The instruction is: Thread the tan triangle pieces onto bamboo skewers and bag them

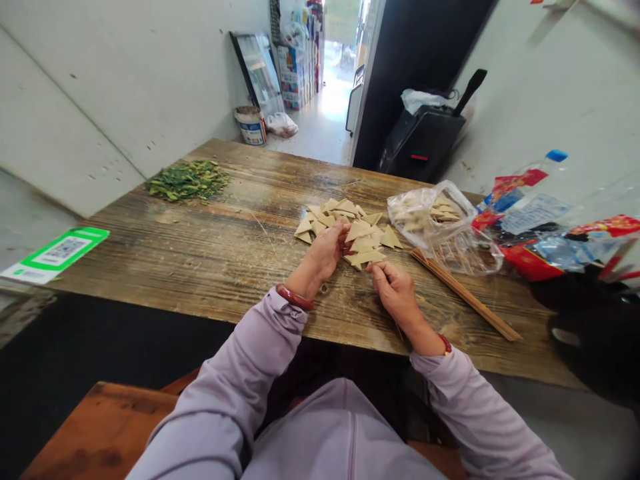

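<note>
My left hand (pixel 327 250) is closed around the edge of several flat tan triangles (pixel 365 241), which look like dried tofu slices stacked in an overlapping row. At the near end of this row, my right hand (pixel 395 288) is pinched shut, thumb against forefinger. A thin bamboo skewer seems to run through its grip, with part of it showing below the palm; the fingers hide most of it. Just beyond my left hand, a loose pile of the same triangles (pixel 330 212) lies on the wooden table (pixel 200 250).
A bundle of bamboo skewers (pixel 470 297) lies right of my right hand. Behind it sits a clear plastic bag (pixel 425 207) with more triangles. A bottle (pixel 537 177) and red packaging (pixel 533 260) crowd the right end. Chopped green leaves (pixel 187 180) are heaped far left.
</note>
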A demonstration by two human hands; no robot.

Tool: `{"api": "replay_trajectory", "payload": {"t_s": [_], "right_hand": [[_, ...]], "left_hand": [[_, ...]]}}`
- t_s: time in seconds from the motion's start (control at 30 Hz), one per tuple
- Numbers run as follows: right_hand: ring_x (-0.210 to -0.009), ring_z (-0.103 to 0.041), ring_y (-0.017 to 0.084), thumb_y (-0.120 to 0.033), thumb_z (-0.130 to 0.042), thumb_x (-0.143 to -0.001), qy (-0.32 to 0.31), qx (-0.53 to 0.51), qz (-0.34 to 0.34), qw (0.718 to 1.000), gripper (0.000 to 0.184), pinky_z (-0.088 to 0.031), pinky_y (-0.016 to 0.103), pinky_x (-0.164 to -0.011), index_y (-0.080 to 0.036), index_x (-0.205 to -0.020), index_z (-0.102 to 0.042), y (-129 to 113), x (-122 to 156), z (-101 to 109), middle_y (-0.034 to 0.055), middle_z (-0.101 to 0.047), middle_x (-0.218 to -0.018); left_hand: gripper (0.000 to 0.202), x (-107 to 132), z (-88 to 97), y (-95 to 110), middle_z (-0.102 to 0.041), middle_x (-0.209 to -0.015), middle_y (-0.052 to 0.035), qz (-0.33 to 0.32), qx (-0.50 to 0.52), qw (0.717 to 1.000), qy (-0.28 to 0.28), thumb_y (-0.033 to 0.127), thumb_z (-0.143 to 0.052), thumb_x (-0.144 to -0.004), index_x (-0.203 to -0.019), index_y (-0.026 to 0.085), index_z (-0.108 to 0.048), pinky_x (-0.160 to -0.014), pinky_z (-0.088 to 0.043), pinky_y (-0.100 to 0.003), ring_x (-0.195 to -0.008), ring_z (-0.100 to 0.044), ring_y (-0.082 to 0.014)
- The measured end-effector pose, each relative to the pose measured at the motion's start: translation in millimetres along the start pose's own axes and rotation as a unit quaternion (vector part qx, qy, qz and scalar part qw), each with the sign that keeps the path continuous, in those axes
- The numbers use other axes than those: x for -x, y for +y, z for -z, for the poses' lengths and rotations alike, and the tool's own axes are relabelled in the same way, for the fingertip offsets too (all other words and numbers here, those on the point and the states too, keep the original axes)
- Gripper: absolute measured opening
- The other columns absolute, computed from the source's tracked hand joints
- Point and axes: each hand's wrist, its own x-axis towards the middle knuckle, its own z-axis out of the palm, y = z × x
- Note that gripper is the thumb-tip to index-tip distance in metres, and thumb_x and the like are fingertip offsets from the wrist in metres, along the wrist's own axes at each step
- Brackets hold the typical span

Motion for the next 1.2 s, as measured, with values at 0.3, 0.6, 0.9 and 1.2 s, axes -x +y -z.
{"api": "replay_trajectory", "payload": {"t_s": [0.3,0.6,0.9,1.2], "right_hand": [[-0.057,-0.057,0.016,-0.039,-0.05,-0.096,-0.007,0.009,-0.002,1.0,0.03,-0.044,0.028,-0.061,-0.021,-0.088,-0.072,-0.4,-3.6,0.8,-0.0019,-0.06,-0.058],[-0.064,-0.064,0.017,-0.037,-0.055,-0.095,-0.02,-0.004,0.005,1.0,0.026,-0.048,0.028,-0.065,-0.019,-0.092,-0.074,0.4,-1.4,2.9,0.0014,-0.069,-0.069],[-0.081,-0.072,0.018,-0.026,-0.057,-0.096,-0.039,0.034,0.021,0.998,0.018,-0.05,0.027,-0.077,-0.021,-0.094,-0.075,4.7,-5.3,-0.6,0.0035,-0.078,-0.087],[-0.092,-0.074,0.02,-0.018,-0.057,-0.096,0.034,0.132,0.057,0.989,0.019,-0.054,0.029,-0.083,-0.021,-0.102,-0.075,-6.6,30.8,33.1,0.0074,-0.08,-0.099]], "left_hand": [[0.041,3.8,-2.7,-3.4,-0.069,-0.076,-0.0011,-0.023,-0.049,0.995,-0.077,0.035,-0.095,-0.059,-0.084,0.012,-0.072,-0.061,-0.047,-0.02,-0.065,-0.061,-0.0085],[0.037,2.2,1.2,1.4,-0.069,-0.078,-0.0005,-0.052,-0.055,0.997,-0.007,0.03,-0.091,-0.059,-0.085,0.013,-0.07,-0.064,-0.05,-0.023,-0.066,-0.06,-0.0089],[0.04,-1.1,0.2,8.2,-0.072,-0.082,-0.0025,-0.046,-0.099,0.994,0.005,0.031,-0.093,-0.056,-0.086,0.015,-0.071,-0.066,-0.052,-0.025,-0.071,-0.065,-0.0125],[0.038,-3.6,-4.3,12.8,-0.065,-0.073,-0.0005,-0.102,-0.17,0.98,-0.017,0.045,-0.09,-0.065,-0.083,0.018,-0.07,-0.064,-0.05,-0.028,-0.065,-0.06,-0.0133]]}}
